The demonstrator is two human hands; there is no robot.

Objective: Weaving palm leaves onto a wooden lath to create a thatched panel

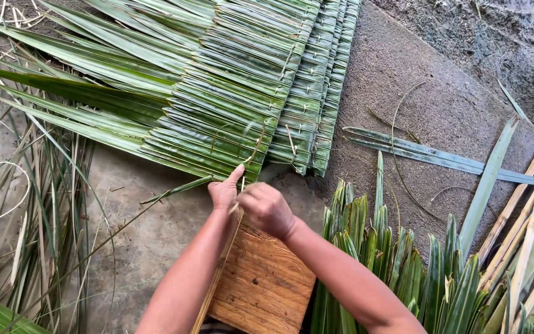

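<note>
Green leaf panel (230, 105) on floor; both hands meet at its near edge, left hand (225, 190) & right hand (266, 209) pinching thin strip (217, 272); fingertips hidden.

Soft, even daylight fills the scene, bright but without glare; shadows are faint, only a dim patch beneath the stitched palm-leaf panel (242, 93) near its lower edge. Focus is mostly sharp, though a thin strand above the hands blurs with motion
</note>
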